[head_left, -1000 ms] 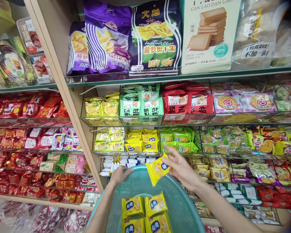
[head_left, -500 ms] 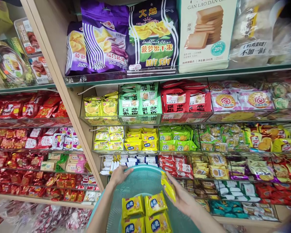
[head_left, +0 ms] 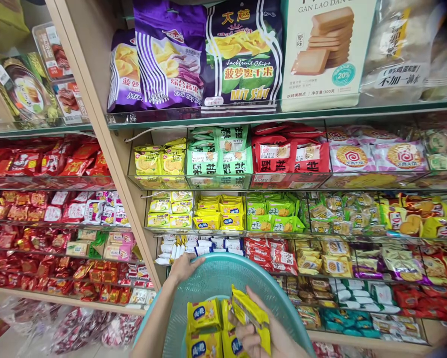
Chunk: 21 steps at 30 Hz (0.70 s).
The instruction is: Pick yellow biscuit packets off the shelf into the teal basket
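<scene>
My left hand (head_left: 184, 268) is closed over the far left rim of a teal plastic basket (head_left: 279, 278). My right hand (head_left: 257, 328) is inside the basket, its fingers closed around a yellow snack packet (head_left: 246, 309). Beneath that hand lie yellow packets with blue labels (head_left: 203, 314), set in rows on the basket's bottom. The right hand hides part of the right-hand row. Matching yellow packets (head_left: 232, 214) stand in a shelf compartment just beyond the basket.
Shelves of wrapped snacks rise in front, with clear front panels (head_left: 216, 182). Large purple chip bags (head_left: 167, 59) and a cracker box (head_left: 322, 54) stand on the glass shelf above. A wooden upright (head_left: 115, 169) divides the shelving on the left. Plastic-wrapped bundles (head_left: 81, 325) lie low at left.
My right hand has moved from the basket's far right rim down and inward over the packed packets, turning the yellow packet. My left hand stays on the rim. The view has shifted slightly.
</scene>
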Each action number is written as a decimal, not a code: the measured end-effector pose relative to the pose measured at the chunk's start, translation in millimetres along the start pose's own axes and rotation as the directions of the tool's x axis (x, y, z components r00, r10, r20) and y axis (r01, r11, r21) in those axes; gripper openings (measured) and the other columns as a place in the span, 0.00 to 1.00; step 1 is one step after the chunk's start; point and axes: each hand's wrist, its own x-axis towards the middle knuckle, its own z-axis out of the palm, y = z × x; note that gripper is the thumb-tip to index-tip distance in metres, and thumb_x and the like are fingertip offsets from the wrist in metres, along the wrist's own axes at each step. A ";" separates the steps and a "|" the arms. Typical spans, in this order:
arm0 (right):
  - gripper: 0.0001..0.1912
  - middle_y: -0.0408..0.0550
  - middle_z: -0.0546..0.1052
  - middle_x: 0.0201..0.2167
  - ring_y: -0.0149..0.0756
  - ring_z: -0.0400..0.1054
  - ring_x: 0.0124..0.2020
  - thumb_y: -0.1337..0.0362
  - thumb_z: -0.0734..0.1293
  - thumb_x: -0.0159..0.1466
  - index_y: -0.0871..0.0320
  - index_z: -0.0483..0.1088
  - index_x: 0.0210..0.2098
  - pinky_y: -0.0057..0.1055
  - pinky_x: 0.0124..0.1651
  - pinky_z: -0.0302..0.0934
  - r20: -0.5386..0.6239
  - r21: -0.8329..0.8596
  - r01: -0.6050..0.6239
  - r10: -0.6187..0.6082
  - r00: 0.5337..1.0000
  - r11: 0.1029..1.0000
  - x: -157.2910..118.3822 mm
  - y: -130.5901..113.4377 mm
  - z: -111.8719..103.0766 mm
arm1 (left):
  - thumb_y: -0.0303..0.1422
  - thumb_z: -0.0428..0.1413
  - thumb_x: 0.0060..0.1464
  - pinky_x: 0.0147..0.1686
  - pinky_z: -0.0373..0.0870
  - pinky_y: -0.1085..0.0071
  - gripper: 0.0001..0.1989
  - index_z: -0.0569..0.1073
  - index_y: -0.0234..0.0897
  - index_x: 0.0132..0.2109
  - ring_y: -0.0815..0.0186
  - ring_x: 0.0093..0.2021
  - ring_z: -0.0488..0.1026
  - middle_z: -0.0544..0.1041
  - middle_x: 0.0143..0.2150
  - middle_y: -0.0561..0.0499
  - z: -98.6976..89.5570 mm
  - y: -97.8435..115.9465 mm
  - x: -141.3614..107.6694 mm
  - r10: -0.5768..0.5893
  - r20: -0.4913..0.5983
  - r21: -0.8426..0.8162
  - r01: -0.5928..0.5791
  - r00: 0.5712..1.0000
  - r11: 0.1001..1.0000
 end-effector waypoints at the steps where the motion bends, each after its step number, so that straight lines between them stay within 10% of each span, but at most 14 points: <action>1: 0.26 0.40 0.64 0.14 0.19 0.54 0.14 0.43 0.61 0.57 0.63 0.70 0.31 0.13 0.15 0.50 0.053 0.000 -0.006 0.006 0.999 1.000 1.0 3.4 -0.6 | 0.58 0.44 0.47 0.28 0.57 0.75 0.28 0.71 0.37 0.28 0.62 0.32 0.71 0.74 0.26 0.51 0.4 -0.1 -0.3 0.001 -0.002 -0.001 -0.001 1.000 1.000; 7: 0.34 0.49 0.75 0.32 0.25 0.59 0.20 0.35 0.56 0.53 0.59 0.70 0.37 0.22 0.21 0.51 0.145 -0.114 0.153 -0.136 0.980 0.982 0.3 15.8 5.6 | 0.59 0.45 0.46 0.27 0.57 0.75 0.29 0.72 0.37 0.30 0.62 0.32 0.71 0.75 0.29 0.50 2.1 -1.7 -1.1 -0.007 0.000 -0.018 0.007 1.000 1.000; 15: 0.26 0.46 0.74 0.29 0.25 0.60 0.21 0.47 0.61 0.53 0.59 0.69 0.42 0.21 0.23 0.50 0.151 -0.352 0.173 -0.127 0.980 0.920 10.5 22.2 -23.4 | 0.60 0.44 0.46 0.30 0.58 0.75 0.30 0.72 0.37 0.31 0.61 0.33 0.72 0.76 0.30 0.49 7.6 -9.3 -0.1 0.013 0.009 -0.031 -0.013 1.000 0.999; 21: 0.26 0.41 0.74 0.40 0.37 0.67 0.43 0.57 0.69 0.46 0.47 0.68 0.46 0.33 0.47 0.58 0.178 -0.872 0.188 -0.065 0.982 0.452 23.7 31.7 -36.1 | 0.59 0.44 0.47 0.28 0.57 0.75 0.28 0.72 0.38 0.31 0.62 0.32 0.72 0.75 0.29 0.50 7.8 -8.4 -2.4 0.001 0.013 -0.002 -0.001 1.000 1.000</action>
